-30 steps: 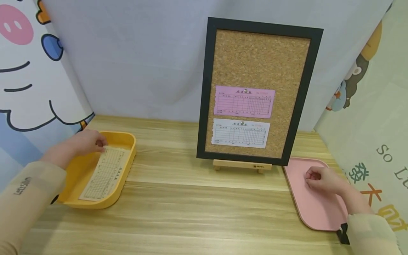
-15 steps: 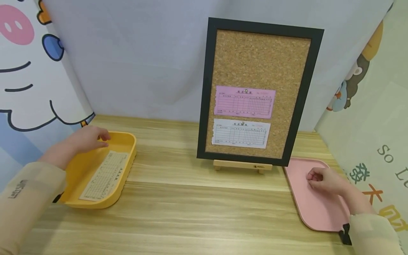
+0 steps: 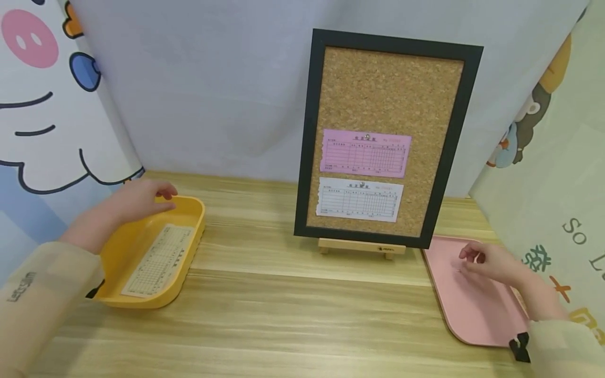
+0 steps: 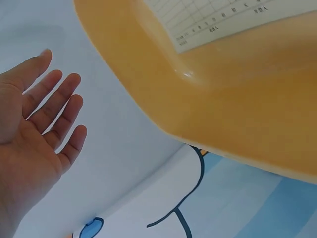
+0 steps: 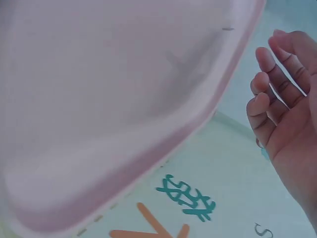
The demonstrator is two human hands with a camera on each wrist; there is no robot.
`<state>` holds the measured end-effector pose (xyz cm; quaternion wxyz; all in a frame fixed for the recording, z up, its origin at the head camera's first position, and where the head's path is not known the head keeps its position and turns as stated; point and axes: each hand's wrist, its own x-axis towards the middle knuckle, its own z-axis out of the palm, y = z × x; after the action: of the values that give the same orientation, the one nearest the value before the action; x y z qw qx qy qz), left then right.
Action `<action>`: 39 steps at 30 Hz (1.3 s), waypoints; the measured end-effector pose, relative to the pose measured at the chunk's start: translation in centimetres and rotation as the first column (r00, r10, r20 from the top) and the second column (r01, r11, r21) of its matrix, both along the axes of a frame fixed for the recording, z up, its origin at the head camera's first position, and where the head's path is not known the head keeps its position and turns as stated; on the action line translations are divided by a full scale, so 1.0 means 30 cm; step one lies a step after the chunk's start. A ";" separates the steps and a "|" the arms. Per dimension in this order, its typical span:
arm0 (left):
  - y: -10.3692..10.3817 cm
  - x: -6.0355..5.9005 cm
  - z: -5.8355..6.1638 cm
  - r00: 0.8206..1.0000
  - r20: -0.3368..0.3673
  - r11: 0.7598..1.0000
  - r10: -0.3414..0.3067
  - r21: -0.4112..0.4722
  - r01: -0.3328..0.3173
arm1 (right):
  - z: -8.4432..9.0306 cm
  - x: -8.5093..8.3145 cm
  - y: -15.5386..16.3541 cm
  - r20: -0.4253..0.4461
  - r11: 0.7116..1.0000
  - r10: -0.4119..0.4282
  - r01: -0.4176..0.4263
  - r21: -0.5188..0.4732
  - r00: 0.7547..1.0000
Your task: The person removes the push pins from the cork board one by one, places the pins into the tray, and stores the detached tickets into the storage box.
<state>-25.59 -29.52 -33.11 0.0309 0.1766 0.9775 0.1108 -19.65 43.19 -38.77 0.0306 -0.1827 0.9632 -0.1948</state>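
Observation:
My left hand (image 3: 142,200) hovers over the far left part of a yellow tray (image 3: 106,283), thumb and fingers apart and holding nothing. A pale yellow printed receipt slip (image 3: 158,260) lies in that tray. Over at the right, my right hand (image 3: 489,261) is above a pink tray (image 3: 482,320), its fingers loosely bent; in the right wrist view nothing shows between them. Just below those fingertips sits a small clear object (image 3: 457,265), perhaps a push pin; a thin dark needle-like mark (image 5: 228,29) shows on the tray in the right wrist view.
A black-framed cork board (image 3: 389,89) stands on a small wooden easel (image 3: 361,245) at the back. Pinned to it are a pink slip (image 3: 364,153) and a white slip (image 3: 359,199). Printed cloths hang behind the wood-grain table (image 3: 293,315).
My left hand has let go of the yellow slip, which dropped flat into the tray, and has risen slightly to the right. My right hand's fingers have loosened, and the clear object now shows beneath them.

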 end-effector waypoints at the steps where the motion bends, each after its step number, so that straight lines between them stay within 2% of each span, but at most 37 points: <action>1: 0.007 0.004 0.004 1.000 -0.007 1.000 -0.004 -0.001 0.004 | 0.011 0.001 -0.003 -0.010 1.000 0.007 -0.007 0.001 1.000; 7: 0.050 0.027 0.035 0.997 -0.079 1.000 -0.019 -0.004 0.019 | 0.084 0.011 -0.022 -0.049 0.998 -0.007 0.010 0.056 0.999; 12: 0.084 0.047 0.061 0.988 -0.151 1.000 -0.010 0.015 0.012 | 0.140 0.024 -0.046 -0.091 0.998 -0.023 0.029 0.060 0.996; 19: 0.138 0.077 0.096 0.979 -0.202 0.998 0.012 0.066 0.001 | 0.200 0.041 -0.088 -0.221 0.998 -0.045 0.052 0.030 0.974; 22: 0.164 0.091 0.111 0.972 -0.231 0.995 0.032 0.102 -0.008 | 0.229 0.046 -0.112 -0.272 0.998 -0.054 0.062 0.022 0.961; 28: 0.221 0.126 0.136 0.946 -0.320 0.987 0.058 0.160 -0.006 | 0.270 0.055 -0.172 -0.391 0.996 -0.067 0.085 0.029 0.918; 33: 0.267 0.149 0.154 0.938 -0.336 0.983 0.089 0.181 -0.028 | 0.300 0.062 -0.222 -0.469 0.995 -0.079 0.100 0.019 0.880; 39: 0.324 0.161 0.161 0.906 -0.404 0.971 0.125 0.238 -0.028 | 0.324 0.077 -0.276 -0.539 0.990 -0.137 0.138 -0.039 0.831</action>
<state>-20.77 -19.80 -28.27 -0.2025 0.1597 0.9488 0.1824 -17.34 34.89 -29.06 -0.2561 -0.1604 0.9435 -0.1363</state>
